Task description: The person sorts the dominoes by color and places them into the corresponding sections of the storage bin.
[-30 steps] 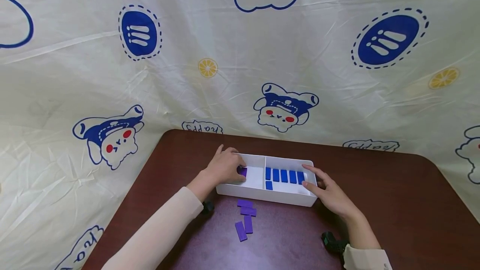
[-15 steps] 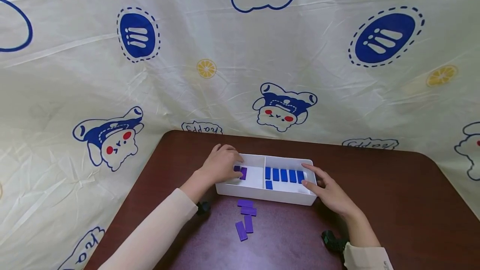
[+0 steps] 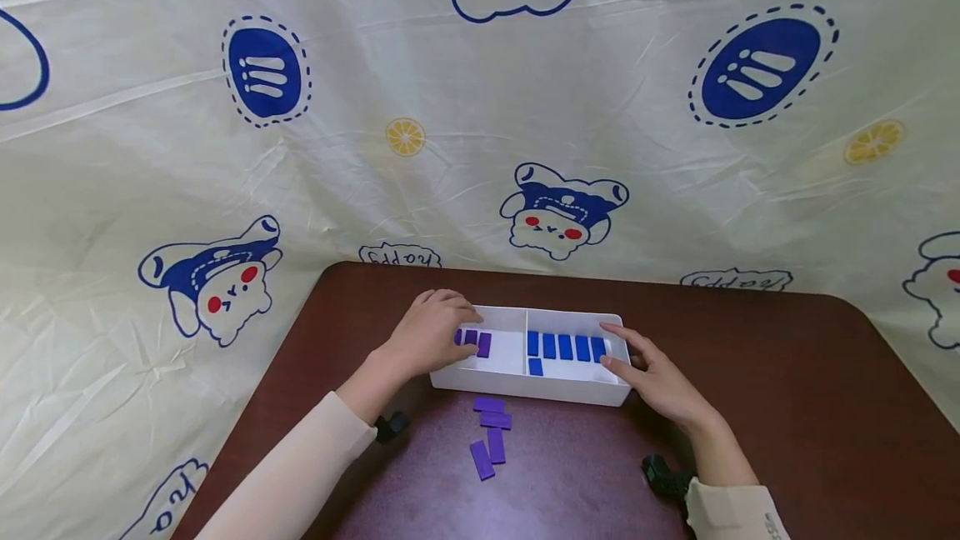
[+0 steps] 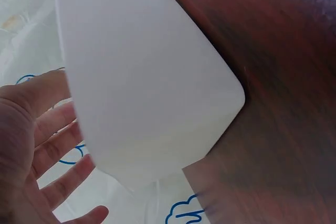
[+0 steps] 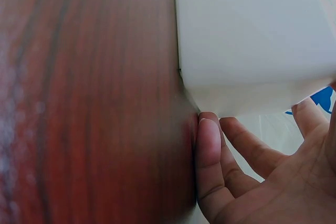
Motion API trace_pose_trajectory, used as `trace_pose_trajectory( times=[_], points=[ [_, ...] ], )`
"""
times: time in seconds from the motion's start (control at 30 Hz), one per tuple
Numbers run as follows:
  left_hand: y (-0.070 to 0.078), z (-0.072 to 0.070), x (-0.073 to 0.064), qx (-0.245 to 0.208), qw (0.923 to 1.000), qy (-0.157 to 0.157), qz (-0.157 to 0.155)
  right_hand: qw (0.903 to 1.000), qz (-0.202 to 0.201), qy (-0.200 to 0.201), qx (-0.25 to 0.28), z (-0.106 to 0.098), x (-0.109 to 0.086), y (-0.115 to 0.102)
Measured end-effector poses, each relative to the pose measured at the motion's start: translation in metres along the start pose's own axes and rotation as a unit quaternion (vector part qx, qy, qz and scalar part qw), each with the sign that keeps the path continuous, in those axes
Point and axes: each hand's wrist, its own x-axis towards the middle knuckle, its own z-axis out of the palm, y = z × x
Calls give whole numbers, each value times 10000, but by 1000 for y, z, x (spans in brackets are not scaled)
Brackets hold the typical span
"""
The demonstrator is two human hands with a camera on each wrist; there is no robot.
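A white two-compartment box [image 3: 525,387] stands on the table. My left hand [image 3: 429,333] reaches over its left end, fingers loosely bent beside purple tiles [image 3: 484,346] lying in the left compartment; the hand partly covers some of them. In the left wrist view, the fingers [image 4: 55,150] are spread apart beside the box's end wall [image 4: 152,77]. My right hand [image 3: 660,382] holds the box's right end, with thumb and index finger over the rim. Lower fingers [image 5: 210,145] of that hand touch the outer end wall [image 5: 252,30] in the right wrist view.
Several blue tiles [image 3: 566,347] stand in a row in the right compartment, with a single one [image 3: 536,367] in front. On the brown table [image 3: 787,382], several purple tiles [image 3: 496,421] lie loose before the box. A printed cloth [image 3: 450,207] hangs behind.
My left hand has let go of a purple tile in the left compartment and drawn back to the left, uncovering more purple tiles. The right hand stays at the box's right end.
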Motion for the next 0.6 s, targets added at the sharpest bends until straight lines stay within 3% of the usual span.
trace_pose_trajectory(
  times=[0.13,0.37,0.6],
  points=[
    [4,-5,-8,88,9999,45,114,10000,-22,24,-23,0,0,0],
    [11,-8,-18,-135,9996,108,207,9999,-130,63,-20,-1,1,1],
    [19,-11,-28,-60,9982,384,462,9999,-131,62,8,-1,1,1]
  ],
)
